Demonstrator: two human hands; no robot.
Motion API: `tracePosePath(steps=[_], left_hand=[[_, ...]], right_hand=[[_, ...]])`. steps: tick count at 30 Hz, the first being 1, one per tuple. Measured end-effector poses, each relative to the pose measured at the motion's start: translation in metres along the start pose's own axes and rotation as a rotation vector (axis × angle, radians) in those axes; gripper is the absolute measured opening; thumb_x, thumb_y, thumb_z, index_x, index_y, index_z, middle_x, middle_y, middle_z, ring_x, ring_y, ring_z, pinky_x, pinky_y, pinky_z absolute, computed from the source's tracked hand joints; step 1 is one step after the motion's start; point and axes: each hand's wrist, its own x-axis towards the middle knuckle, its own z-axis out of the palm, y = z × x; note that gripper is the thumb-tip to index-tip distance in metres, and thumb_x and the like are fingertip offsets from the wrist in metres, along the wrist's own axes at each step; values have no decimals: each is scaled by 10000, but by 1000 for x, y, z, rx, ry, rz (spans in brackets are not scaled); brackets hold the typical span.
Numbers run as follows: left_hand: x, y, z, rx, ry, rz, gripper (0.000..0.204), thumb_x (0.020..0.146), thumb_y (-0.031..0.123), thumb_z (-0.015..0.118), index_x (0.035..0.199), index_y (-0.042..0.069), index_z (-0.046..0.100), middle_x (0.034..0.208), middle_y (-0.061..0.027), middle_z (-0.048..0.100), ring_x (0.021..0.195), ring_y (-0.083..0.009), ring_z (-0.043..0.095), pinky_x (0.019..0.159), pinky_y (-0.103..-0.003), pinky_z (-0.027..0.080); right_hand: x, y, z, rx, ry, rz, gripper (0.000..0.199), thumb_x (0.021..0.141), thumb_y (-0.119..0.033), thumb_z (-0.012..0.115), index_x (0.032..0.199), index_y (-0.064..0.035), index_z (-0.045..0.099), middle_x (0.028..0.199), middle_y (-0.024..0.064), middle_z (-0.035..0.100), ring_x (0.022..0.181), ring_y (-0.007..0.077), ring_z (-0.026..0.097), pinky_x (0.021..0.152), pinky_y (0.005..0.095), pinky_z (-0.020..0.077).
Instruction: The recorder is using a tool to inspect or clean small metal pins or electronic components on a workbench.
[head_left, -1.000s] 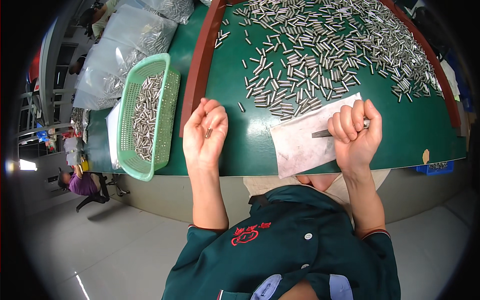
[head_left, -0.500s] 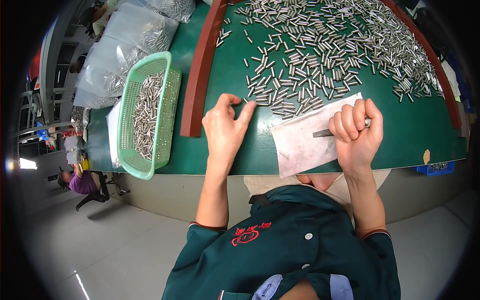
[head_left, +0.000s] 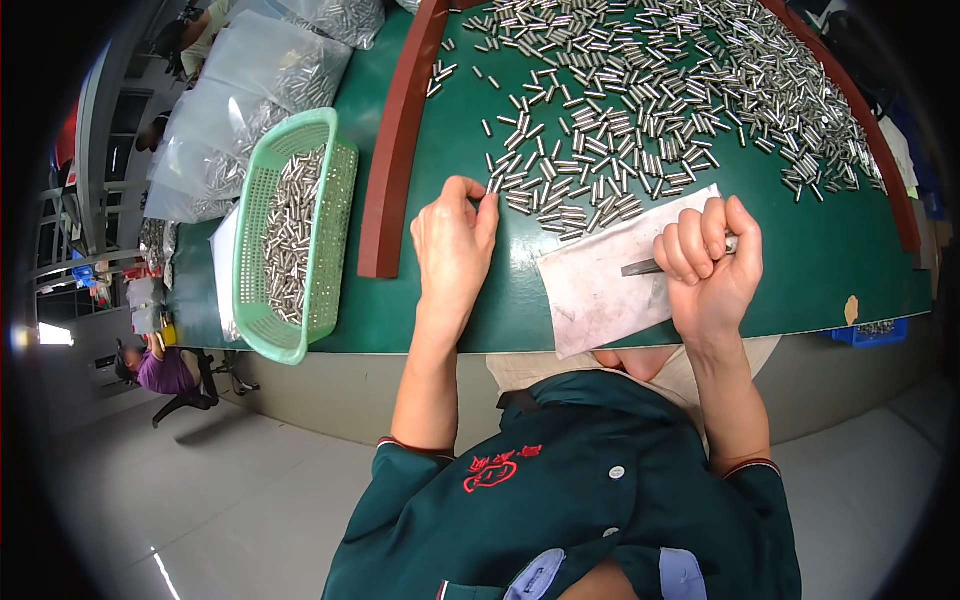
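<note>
Many small silver metal pins [head_left: 640, 110] lie spread over a green table top [head_left: 430, 300]. My left hand [head_left: 455, 245] rests palm down on the table, its fingertips touching pins at the near edge of the pile; whether it grips one is hidden. My right hand [head_left: 710, 265] is closed around a thin dark metal tool [head_left: 640, 267], whose tip lies over a worn white sheet [head_left: 600, 285] on the table between my hands.
A green plastic basket [head_left: 255, 300] with several pins stands at the left. A dark red curved rail [head_left: 395, 150] separates it from the pin pile. Clear bags of pins [head_left: 240, 90] lie behind the basket. Another person [head_left: 165, 365] sits far left below.
My left hand moved from beside the red rail, palm up and near the basket, to the right and forward to the pin pile. My right hand stayed still with the tool.
</note>
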Motion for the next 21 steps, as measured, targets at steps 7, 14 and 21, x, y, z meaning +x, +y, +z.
tracePosePath(steps=[7, 14, 21], left_hand=[[-6, 1, -1, -159, 82, -73, 106, 737, 60, 606, 792, -11, 550, 472, -85, 436, 411, -184, 438, 435, -313, 359], [8, -13, 3, 168, 72, 56, 159, 745, 53, 583, 879, -17, 534, 514, -155, 491, 498, -336, 517, 489, -402, 401], [-6, 1, -4, -1193, -370, -399, 67, 828, 85, 543, 803, 24, 527, 700, -34, 551, 478, -20, 325, 420, -166, 264]], right_hand=[[1, 0, -1, -5, 18, 3, 386, 900, -279, 300, 546, -129, 277, 420, -28, 250, 383, 74, 168, 415, 232, 201], [0, 0, 0, 6, 5, 14, 384, 902, -275, 294, 548, -128, 280, 420, -29, 249, 382, 75, 174, 413, 232, 202], [1, -2, -3, 8, 24, 13, 382, 904, -269, 286, 549, -127, 276, 422, -27, 244, 384, 75, 176, 413, 233, 202]])
